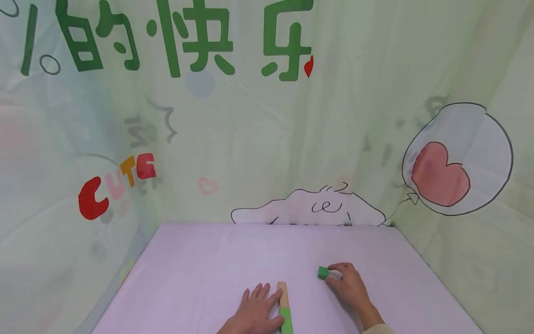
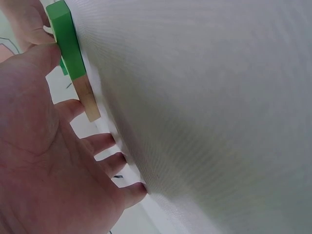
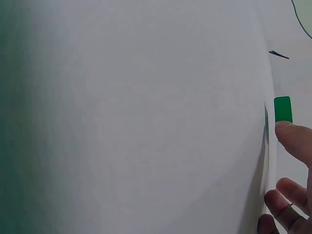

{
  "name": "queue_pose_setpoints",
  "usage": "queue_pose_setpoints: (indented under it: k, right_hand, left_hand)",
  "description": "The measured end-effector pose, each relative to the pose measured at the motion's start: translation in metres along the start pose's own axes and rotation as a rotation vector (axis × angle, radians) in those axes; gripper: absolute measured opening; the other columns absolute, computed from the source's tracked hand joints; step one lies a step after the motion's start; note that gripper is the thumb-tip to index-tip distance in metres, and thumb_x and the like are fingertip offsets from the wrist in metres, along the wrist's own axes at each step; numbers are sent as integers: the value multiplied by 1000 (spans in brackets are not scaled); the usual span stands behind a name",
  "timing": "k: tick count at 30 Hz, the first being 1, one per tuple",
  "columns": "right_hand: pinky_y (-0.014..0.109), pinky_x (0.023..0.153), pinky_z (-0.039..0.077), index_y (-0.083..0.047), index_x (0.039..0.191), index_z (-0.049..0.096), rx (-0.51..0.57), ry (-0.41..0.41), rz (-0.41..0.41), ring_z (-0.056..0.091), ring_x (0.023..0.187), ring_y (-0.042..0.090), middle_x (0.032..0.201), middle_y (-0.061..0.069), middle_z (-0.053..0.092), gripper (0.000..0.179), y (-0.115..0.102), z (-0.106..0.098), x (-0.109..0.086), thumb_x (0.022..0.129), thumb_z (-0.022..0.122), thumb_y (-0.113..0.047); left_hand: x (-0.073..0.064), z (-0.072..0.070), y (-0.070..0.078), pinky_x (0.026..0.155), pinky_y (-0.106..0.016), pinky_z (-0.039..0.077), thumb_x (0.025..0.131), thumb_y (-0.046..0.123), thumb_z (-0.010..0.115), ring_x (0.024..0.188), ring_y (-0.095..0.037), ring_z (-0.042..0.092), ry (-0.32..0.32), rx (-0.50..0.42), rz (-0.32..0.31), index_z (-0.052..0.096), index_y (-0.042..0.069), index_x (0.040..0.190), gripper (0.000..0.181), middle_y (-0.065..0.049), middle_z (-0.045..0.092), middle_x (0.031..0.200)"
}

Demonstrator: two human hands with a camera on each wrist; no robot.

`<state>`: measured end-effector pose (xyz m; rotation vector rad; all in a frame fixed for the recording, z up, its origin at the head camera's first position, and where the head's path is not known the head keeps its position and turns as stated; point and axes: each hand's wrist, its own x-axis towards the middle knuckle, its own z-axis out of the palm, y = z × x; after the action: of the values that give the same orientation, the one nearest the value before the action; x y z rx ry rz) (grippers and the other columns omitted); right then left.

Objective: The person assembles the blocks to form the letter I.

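My right hand (image 1: pixel 350 286) pinches a small green cube (image 1: pixel 323 272) between thumb and forefinger, right of the table's middle. In the right wrist view, the thumb (image 3: pixel 294 140) covers the lower end of the cube (image 3: pixel 283 109). At the front of the table, a plain wooden block (image 1: pixel 283 297) and a light green block (image 1: pixel 286 320) lie end to end in a narrow row. With fingers spread, my left hand (image 1: pixel 255 314) rests beside this row. Its thumb touches the green block (image 2: pixel 68 41), and its forefinger is at the wooden block (image 2: pixel 87 97).
A pale lilac cloth covers the table (image 1: pixel 200 264). Printed curtains surround it on the left, back and right, with a balloon drawing (image 1: pixel 456 160) on the right and green lettering (image 1: pixel 208 39) above the back edge.
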<state>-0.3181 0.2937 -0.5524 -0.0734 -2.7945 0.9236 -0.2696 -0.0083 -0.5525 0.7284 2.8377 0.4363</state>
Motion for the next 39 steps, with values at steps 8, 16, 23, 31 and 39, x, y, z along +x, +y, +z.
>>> queue_pose_setpoints:
  k: [8,16,23,31,39]
  right_hand:
    - [61,90,37,-16,109,68,-58,5,6,45,115,39,122,16,52,36,-7,8,0,76,76,-27]
    - [61,89,37,-17,108,69,-75,16,-13,45,114,39,121,16,52,35,-12,13,-1,75,77,-26]
    - [57,92,38,-16,107,69,-59,10,-31,48,113,37,119,15,53,34,-12,19,0,75,77,-24]
    - [55,93,38,-17,107,69,-35,14,-47,48,113,35,119,13,54,34,-19,23,0,75,77,-24]
    - [55,93,38,-17,107,69,-19,1,-68,47,114,34,118,12,54,34,-26,30,1,75,77,-23]
  left_hand:
    - [0,4,-3,102,-61,22,84,69,41,136,-32,26,-9,-9,-7,34,37,144,69,-6,33,148]
    - [0,5,-4,102,-61,21,84,68,39,136,-32,26,-1,-17,2,34,35,144,68,-7,32,148]
    - [-2,4,-3,102,-61,22,84,68,40,135,-32,27,5,-5,3,35,34,144,68,-7,33,148]
    - [-3,1,-1,103,-61,20,83,69,41,136,-31,25,-11,-20,-22,35,37,143,69,-6,33,148]
    - [-1,-3,3,103,-61,22,83,69,41,136,-31,26,-19,-1,-23,34,37,143,69,-5,33,148]
